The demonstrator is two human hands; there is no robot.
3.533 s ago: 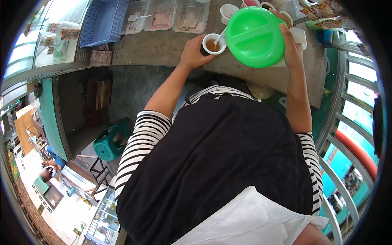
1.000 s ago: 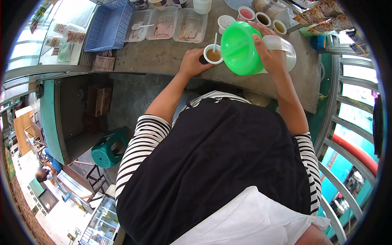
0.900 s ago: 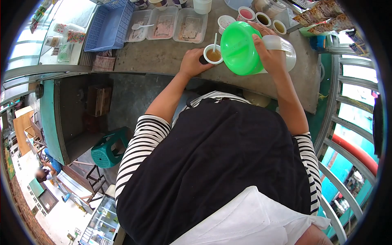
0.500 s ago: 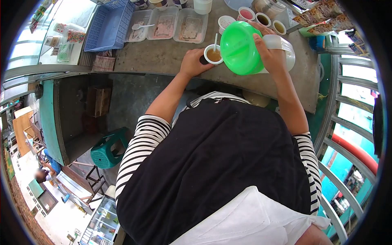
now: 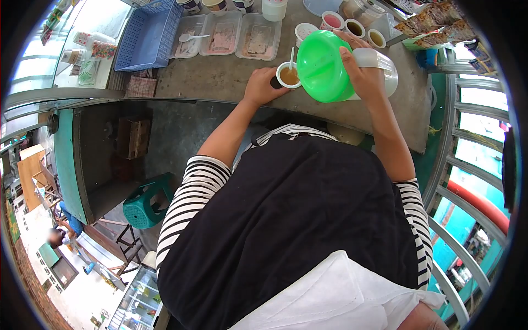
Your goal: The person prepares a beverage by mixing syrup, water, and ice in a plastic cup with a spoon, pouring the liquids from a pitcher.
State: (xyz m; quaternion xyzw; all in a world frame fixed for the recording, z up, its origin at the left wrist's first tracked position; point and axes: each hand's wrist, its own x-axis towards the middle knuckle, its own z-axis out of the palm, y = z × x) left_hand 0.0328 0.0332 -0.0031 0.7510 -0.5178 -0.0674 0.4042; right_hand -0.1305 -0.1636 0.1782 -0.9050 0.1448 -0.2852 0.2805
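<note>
My left hand (image 5: 263,86) wraps round a small cup (image 5: 289,75) near the counter's front edge. Amber-brown liquid shows inside its white rim, and a white spoon handle (image 5: 291,57) sticks up out of it. My right hand (image 5: 360,66) is closed on the handle of a clear plastic pitcher (image 5: 390,74). The pitcher's bright green lid (image 5: 324,66) faces left, tilted towards the cup and right beside its rim. Behind the lid stand a white cup (image 5: 304,32), a cup of pink contents (image 5: 332,21) and cups of dark (image 5: 355,27) and yellowish liquid (image 5: 376,38).
Shallow clear containers (image 5: 258,38) stand along the back of the counter (image 5: 209,80), one with a white spoon (image 5: 193,37). A blue basket (image 5: 146,38) is at left, above a checked cloth (image 5: 141,84). A green stool (image 5: 146,206) stands below. A person (image 5: 69,228) sits far left.
Almost nothing differs. The whole view has shifted by a few pixels; both hands keep their grip, and the pitcher stays tilted beside the cup.
</note>
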